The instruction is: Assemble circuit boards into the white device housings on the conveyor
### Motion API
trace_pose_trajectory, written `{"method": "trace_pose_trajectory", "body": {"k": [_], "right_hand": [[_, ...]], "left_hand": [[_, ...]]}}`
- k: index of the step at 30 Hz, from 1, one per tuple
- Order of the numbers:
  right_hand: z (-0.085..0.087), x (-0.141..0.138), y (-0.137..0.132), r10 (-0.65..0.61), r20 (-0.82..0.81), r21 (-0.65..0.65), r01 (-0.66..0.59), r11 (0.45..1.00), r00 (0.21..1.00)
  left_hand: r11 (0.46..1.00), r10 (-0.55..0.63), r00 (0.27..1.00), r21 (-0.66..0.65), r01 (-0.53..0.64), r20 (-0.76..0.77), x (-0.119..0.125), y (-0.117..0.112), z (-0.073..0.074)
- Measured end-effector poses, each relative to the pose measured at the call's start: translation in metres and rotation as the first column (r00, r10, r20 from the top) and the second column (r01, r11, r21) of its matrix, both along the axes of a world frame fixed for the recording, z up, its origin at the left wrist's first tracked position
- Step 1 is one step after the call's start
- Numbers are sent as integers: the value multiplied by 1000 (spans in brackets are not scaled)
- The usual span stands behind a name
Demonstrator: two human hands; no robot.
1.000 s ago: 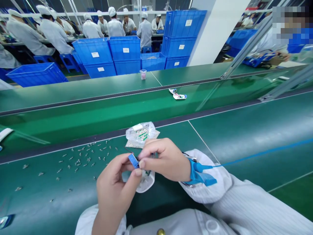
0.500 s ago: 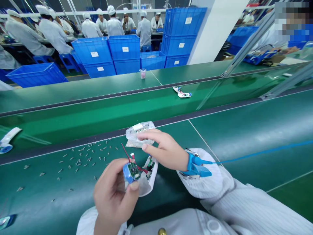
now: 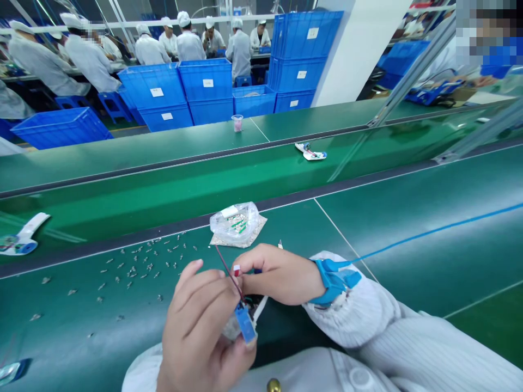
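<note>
My left hand (image 3: 208, 326) is closed around a blue battery pack (image 3: 245, 324), holding it between thumb and fingers. A thin dark red wire (image 3: 224, 263) rises from the pack. My right hand (image 3: 272, 275) has its fingertips pinched together beside the left fingers, on the red leads of a small white connector (image 3: 236, 269). Below the hands, a white plastic shell (image 3: 260, 308) with wiring inside is partly hidden. Just beyond them lies a clear plastic bag (image 3: 235, 223) of small parts. A blue wrist strap (image 3: 333, 280) circles my right wrist.
Many small metal parts (image 3: 149, 267) lie scattered on the green bench at left. White shells with wiring sit on the green conveyor (image 3: 163, 196), one at left (image 3: 30, 234) and one farther off (image 3: 314, 155). A blue cord (image 3: 429, 231) runs right from my wrist. Blue crates (image 3: 206, 81) stand behind.
My right hand has come down off the bag area and closed at the connector leads. The battery pack has turned and shifted right in my left hand. Shells on the conveyor have moved right.
</note>
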State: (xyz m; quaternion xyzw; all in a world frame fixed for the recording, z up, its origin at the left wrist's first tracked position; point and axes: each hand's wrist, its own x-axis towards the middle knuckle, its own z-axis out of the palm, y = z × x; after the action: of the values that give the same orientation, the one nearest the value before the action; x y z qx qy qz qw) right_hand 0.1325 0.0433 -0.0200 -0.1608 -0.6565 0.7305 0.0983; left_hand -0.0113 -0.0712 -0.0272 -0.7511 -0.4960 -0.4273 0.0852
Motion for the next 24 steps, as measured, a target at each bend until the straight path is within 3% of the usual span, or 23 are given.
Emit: {"method": "trace_pose_trajectory", "body": {"k": [2,4,6,8,10,12,16,20,22,24], "right_hand": [[3,1,-3,-94,24,73,92,993,995],[7,2,-6,-230,45,272,210,939,972],[11,2,-10,-357,26,513,294,806,934],[13,0,-15,-458,-20,688,344,639,889],[11,-2,-19,-539,-60,774,380,507,840],[7,-3,-23,-596,-112,798,430,424,795],[-2,-3,-26,-648,-218,738,558,379,729],[-4,-2,-27,-706,-293,644,679,353,645],[-2,-1,-26,-702,-309,605,702,375,642],[1,1,-25,-648,-299,594,668,447,700]], "left_hand": [[995,99,985,-46,-93,142,3,-1,-3],[976,197,909,-165,-145,368,9,0,-7],[955,230,757,-291,-55,611,15,3,-11],[937,209,572,-330,116,794,20,7,-16],[908,208,424,-335,250,881,24,11,-20],[874,228,355,-351,335,907,27,14,-23],[830,264,347,-395,394,900,35,17,-25],[811,305,492,-494,315,815,38,18,-20],[821,326,565,-523,228,758,37,18,-18],[838,347,595,-525,151,725,35,17,-17]]}}
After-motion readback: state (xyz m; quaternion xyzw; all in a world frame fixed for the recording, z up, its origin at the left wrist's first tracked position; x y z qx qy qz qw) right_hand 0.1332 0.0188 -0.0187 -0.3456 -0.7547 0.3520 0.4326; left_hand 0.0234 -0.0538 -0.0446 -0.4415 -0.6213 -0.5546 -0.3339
